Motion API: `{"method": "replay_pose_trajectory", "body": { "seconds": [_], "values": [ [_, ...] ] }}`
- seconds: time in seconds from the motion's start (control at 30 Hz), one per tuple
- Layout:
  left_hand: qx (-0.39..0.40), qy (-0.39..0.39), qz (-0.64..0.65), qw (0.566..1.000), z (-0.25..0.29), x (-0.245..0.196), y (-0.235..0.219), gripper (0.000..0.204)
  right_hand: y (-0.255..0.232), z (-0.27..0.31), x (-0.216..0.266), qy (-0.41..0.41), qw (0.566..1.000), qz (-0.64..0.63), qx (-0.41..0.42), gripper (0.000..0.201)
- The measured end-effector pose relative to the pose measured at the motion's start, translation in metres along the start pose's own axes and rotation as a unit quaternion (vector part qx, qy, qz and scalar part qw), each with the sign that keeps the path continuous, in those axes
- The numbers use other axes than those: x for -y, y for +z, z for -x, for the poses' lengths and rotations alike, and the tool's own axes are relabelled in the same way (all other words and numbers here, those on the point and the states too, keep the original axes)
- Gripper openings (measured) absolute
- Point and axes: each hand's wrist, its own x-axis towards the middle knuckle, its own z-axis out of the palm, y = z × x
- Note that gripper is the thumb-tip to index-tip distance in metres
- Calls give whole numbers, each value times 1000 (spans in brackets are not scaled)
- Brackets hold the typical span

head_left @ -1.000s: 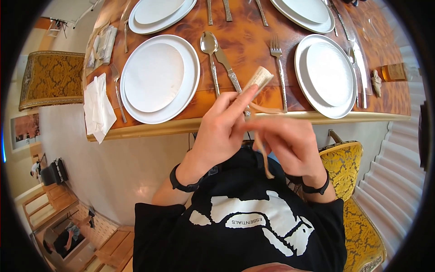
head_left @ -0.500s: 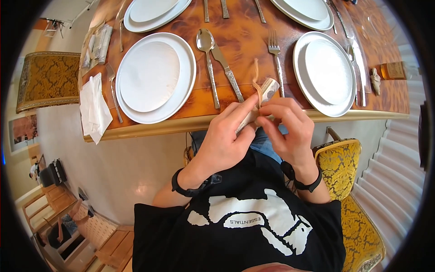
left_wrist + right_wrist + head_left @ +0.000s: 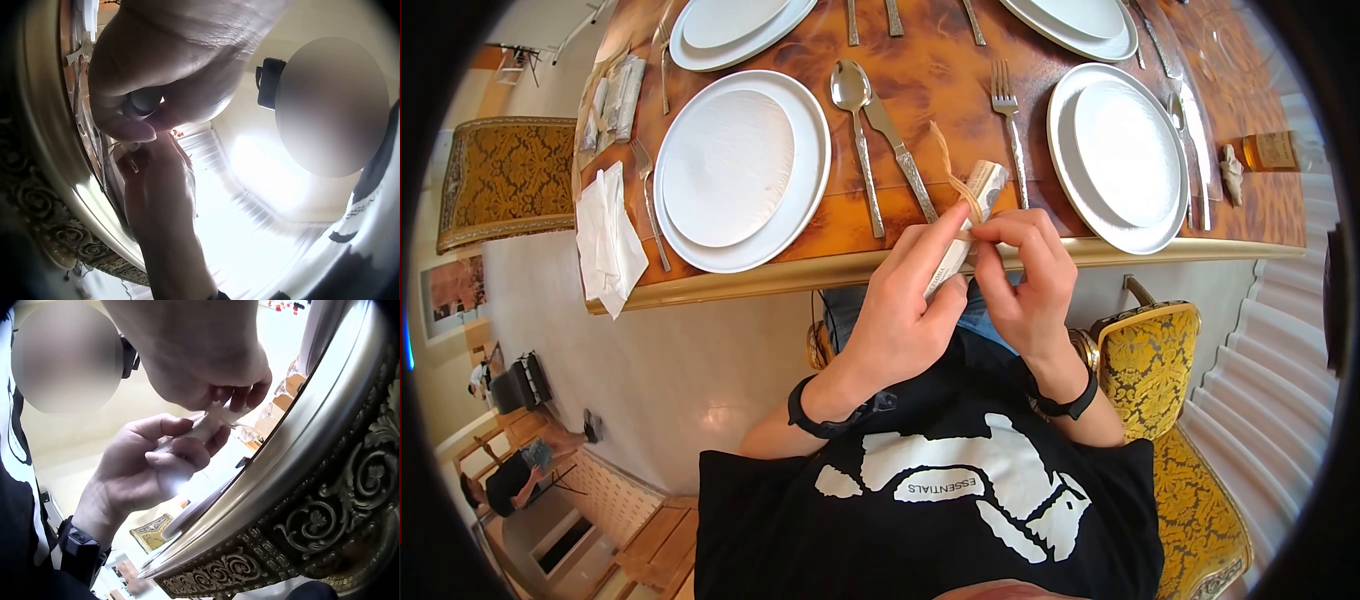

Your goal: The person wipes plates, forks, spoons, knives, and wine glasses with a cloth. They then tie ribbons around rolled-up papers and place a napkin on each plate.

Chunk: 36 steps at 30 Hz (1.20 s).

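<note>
Paper roll: the printed roll is held slantwise between the hands, at the near edge of the bench.
Left hand: curled round the roll; index finger laid along it, close to the crossing of the ribbon.
Right hand: tan ribbon pinched between thumb and index finger, at the side of the roll.
Ribbon: passed across the roll; one loose end is seen projecting past the left index finger, towards the knife. Whether a full turn is made cannot be told; the underside is hidden.
Step, as judged: ribbon being wound or tied round the roll.
Handling advice: the crossing should be pinned by the left index finger while tension is applied from the right. A light, even pull is advised, as the paper could be creased or crushed.
Loose end: should be left free of the turns, with enough length for a knot.
Nearby: spoon and fork lie well clear of the ribbon.
</note>
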Motion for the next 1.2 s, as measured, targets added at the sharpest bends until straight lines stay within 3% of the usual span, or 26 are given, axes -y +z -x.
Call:
{"method": "replay_pose_trajectory", "body": {
  "seconds": [0.1,0.17,0.27,0.3,0.37,0.43,0.47,0.53,0.6,0.67,0.7,0.73,0.77,0.87,1.0,1.17,1.2],
  "values": [
    [-2,17,-15,1000,-1,0,0,54,1,4,-4,57,996,-61,-13,17],
    [-6,27,-21,999,-2,-1,1,54,4,7,-2,214,947,-238,-18,13],
    [-12,-19,7,1000,0,-3,2,53,5,4,5,263,927,-265,-39,11],
    [-23,-27,11,999,1,-3,3,50,4,4,4,263,927,-265,-39,11],
    [-34,-36,14,999,1,0,6,46,2,3,2,199,968,-152,-2,13],
    [-100,11,-7,995,3,9,10,36,-1,2,4,190,973,-133,11,13],
    [-100,11,-7,995,4,10,10,36,-2,2,5,181,976,-115,23,14],
    [-92,-61,19,994,6,9,9,26,-4,2,4,157,981,-101,48,13],
    [-96,-24,0,995,3,11,9,24,-7,1,4,133,985,-87,73,12],
    [-98,14,-20,995,-2,14,7,22,-11,1,5,295,917,-242,119,10],
    [-105,77,-95,987,-4,15,7,22,-13,1,2,294,917,-242,118,10],
    [-110,140,-168,970,-6,16,6,23,-15,1,-3,332,885,-299,131,10],
    [-109,141,-168,970,-6,13,6,23,-15,1,-5,368,848,-354,144,11],
    [-107,106,-152,977,-6,7,4,22,-17,-1,0,347,849,-375,135,12],
    [-107,141,-135,975,-4,13,1,23,-20,2,-3,335,855,-367,151,13],
    [-120,155,-127,972,-7,11,-5,16,-24,0,-10,276,863,-419,62,11],
    [-124,121,-96,980,-5,12,-8,15,-26,1,-18,255,869,-420,46,11]
  ]
}}
